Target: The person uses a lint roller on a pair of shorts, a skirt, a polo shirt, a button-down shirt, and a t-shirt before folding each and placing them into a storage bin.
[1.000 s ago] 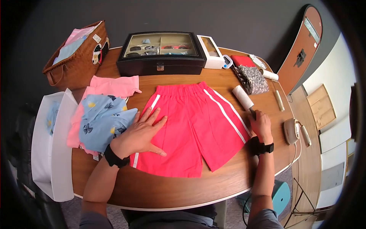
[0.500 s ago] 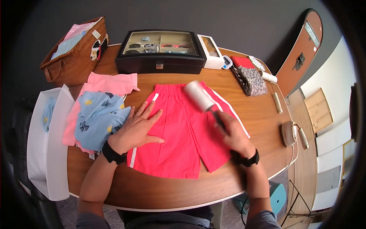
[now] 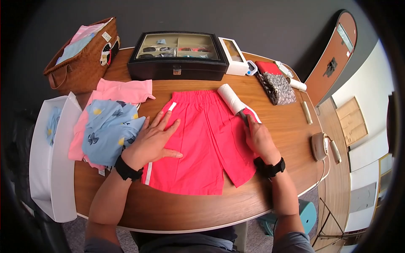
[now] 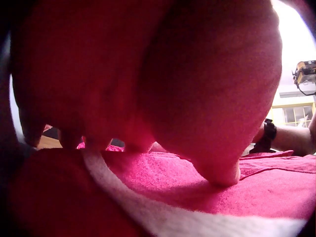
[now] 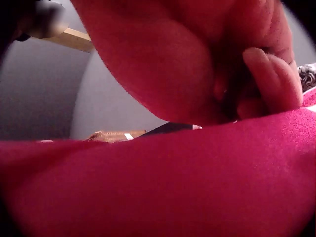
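Observation:
Pink-red shorts (image 3: 198,147) with white side stripes lie spread flat on the wooden table. My left hand (image 3: 154,143) rests on their left side, fingers spread and straight; the left wrist view shows its thumb (image 4: 222,173) touching the cloth beside a white stripe. In my right hand (image 3: 259,141) is the dark handle of a lint roller (image 3: 230,99), gripped with curled fingers. The white roll lies over the upper right of the shorts, by the waistband, covering part of the stripe. In the right wrist view, curled fingers (image 5: 274,79) sit close over the pink cloth.
Left of the shorts are a blue printed garment (image 3: 109,133), a pink garment (image 3: 126,90) and a white box (image 3: 63,168). Behind stand a woven basket (image 3: 84,63) and a black glasses case (image 3: 177,69). A patterned cloth bundle (image 3: 278,90) and a beige corded device (image 3: 319,146) sit right.
My right hand has brought the lint roller from the table right of the shorts onto them, across toward the middle, then back to the right. The left hand stays in place.

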{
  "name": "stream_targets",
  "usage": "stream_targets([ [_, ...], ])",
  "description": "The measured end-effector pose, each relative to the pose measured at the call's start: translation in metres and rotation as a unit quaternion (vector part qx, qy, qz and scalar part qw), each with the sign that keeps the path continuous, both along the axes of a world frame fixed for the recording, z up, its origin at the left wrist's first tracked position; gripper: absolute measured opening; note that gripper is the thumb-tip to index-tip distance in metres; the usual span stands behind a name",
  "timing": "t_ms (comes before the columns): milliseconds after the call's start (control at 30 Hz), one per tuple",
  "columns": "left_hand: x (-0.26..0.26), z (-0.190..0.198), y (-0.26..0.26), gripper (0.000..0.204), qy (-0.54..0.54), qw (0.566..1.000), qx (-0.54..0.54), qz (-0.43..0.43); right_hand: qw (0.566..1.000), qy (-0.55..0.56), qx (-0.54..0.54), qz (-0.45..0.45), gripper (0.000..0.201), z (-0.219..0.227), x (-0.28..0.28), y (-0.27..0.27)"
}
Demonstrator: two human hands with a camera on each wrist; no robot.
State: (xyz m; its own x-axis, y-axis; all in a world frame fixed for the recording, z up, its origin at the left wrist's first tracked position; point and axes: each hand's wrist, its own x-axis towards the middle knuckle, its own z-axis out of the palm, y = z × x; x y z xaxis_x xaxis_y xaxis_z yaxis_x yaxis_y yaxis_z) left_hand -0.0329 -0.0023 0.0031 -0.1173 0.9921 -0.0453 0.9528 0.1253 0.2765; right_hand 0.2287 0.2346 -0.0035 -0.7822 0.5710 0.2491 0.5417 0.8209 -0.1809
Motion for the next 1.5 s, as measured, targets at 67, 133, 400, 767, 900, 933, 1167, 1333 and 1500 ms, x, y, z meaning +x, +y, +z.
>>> stream_targets([
  [67,0.0,0.0,0.001,0.103,0.0,1.0,-0.001,0.001,1.0,-0.002,0.002,-0.022,0.039,-0.004,0.0,0.001],
  [133,0.0,0.001,0.001,0.103,0.0,1.0,-0.003,0.003,0.999,-0.003,0.003,-0.046,0.035,-0.008,0.001,0.002],
  [400,0.0,0.002,0.001,0.103,-0.002,1.0,-0.006,0.006,0.992,0.114,-0.034,-0.036,0.019,0.008,0.0,0.001],
  [767,-0.001,-0.001,0.002,0.108,0.01,1.0,0.002,0.007,0.992,-0.05,-0.039,0.11,0.036,0.015,-0.019,-0.045],
  [900,-0.001,-0.004,0.0,0.108,0.008,1.0,0.004,0.007,0.999,-0.02,0.003,-0.03,0.027,0.01,-0.013,-0.017],
  [933,-0.001,-0.002,0.0,0.109,0.011,1.0,-0.001,0.007,0.998,-0.007,0.015,-0.061,0.027,0.007,-0.01,-0.01],
  [1167,-0.001,-0.005,0.001,0.109,0.003,1.0,-0.001,0.01,0.989,0.103,-0.086,0.059,0.046,0.028,-0.019,-0.023],
  [1333,0.0,0.0,0.002,0.109,0.009,1.0,-0.019,0.01,0.971,0.047,-0.078,0.223,0.054,0.028,-0.026,-0.05],
  [1500,-0.001,-0.001,0.002,0.11,0.013,1.0,0.004,0.006,0.983,-0.039,-0.077,0.163,0.043,0.026,-0.03,-0.047],
])
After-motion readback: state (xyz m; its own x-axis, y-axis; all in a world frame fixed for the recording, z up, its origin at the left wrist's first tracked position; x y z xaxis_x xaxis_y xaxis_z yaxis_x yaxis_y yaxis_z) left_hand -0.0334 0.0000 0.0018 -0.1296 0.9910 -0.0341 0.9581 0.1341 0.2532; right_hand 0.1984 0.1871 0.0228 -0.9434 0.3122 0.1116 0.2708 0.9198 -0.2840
